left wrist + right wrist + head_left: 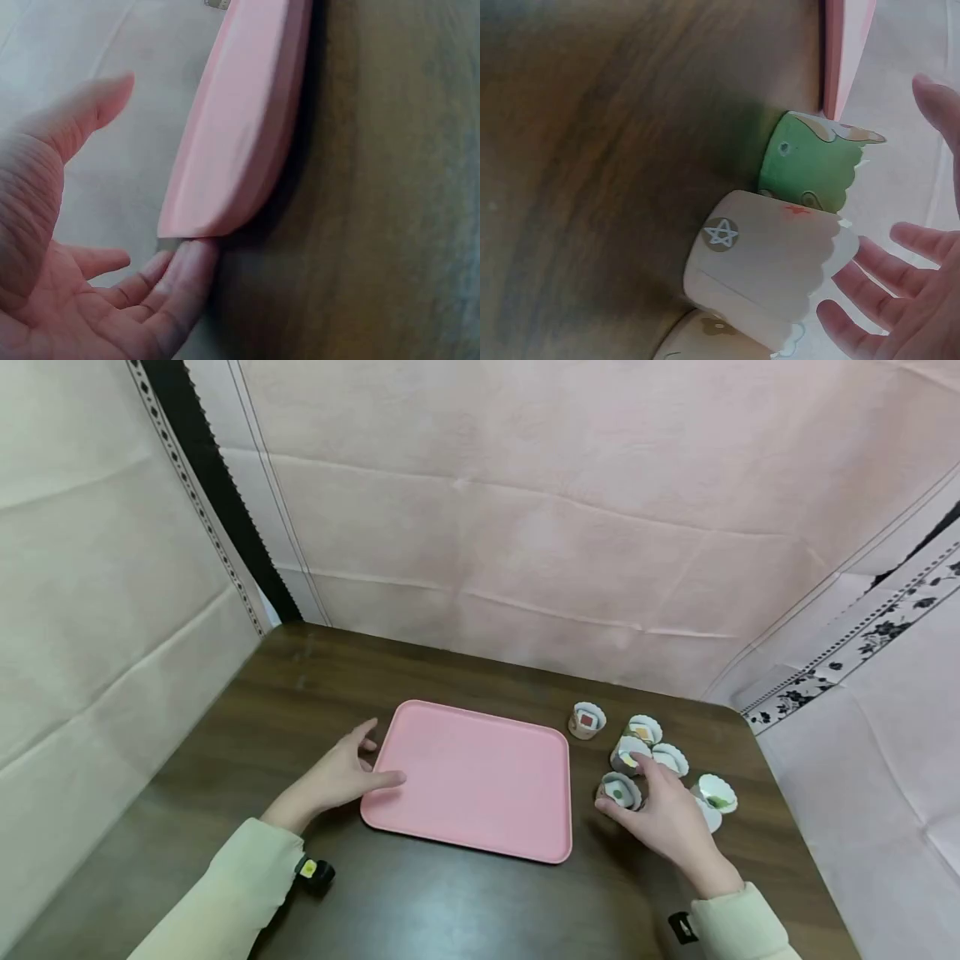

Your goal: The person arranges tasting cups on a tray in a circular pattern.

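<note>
- The pink tray point(468, 781) lies flat on the brown bench point(420, 914), with paper cups to its right.
- The left hand point(341, 775) is at the tray's left side, fingertips by its edge; the grip is spread, the thumb raised well away from the fingers.
- The right hand point(669, 817) reaches over the cups with its grip spread too, its thumb beside the cup with a green piece inside point(618, 792) and a fingertip over the cup with a yellow piece point(627, 755); whether it touches either, I cannot tell.
- Close behind those sit the cup with an orange piece point(643, 730) and a pale cup point(671, 762).
- Nearest the tray's far right corner, apart from the others, stands the cup with a red square point(587, 721).
- Beyond the right hand is the cup with a green leaf shape point(716, 793), another partly hidden beside it.
- Pale cloth point(510, 527) hangs behind the bench.
</note>
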A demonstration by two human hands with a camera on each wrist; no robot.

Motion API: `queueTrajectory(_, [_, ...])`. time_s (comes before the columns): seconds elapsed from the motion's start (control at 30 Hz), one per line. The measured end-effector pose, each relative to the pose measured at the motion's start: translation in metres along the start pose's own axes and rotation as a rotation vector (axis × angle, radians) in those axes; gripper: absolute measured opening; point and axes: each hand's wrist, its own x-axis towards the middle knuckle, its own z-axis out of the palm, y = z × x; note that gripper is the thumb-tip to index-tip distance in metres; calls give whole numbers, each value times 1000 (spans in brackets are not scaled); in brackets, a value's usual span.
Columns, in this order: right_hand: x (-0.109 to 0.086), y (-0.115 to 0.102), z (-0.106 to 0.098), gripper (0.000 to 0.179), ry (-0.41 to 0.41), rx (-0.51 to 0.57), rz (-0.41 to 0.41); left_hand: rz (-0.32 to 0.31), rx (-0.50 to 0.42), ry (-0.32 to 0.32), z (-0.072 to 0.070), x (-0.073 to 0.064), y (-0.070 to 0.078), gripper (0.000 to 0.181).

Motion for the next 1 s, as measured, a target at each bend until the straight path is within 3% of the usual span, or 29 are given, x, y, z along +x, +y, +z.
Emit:
queueTrajectory(0.17, [-1,0,7,85,-30,-12,-13,-30,-89,-27,1,-1,-16,85])
queueTrajectory(0.33, [-2,3,11,76,-31,-7,-49,-37,-148,-54,4,-1,-21,66])
queueTrajectory(0.57, [7,5,9,71,-12,-38,-93,-31,-128,-37,2,7,-17,63])
queueTrajectory(1.0, [7,4,15,63,-100,-77,-62,-27,-127,-44,0,7,-18,61])
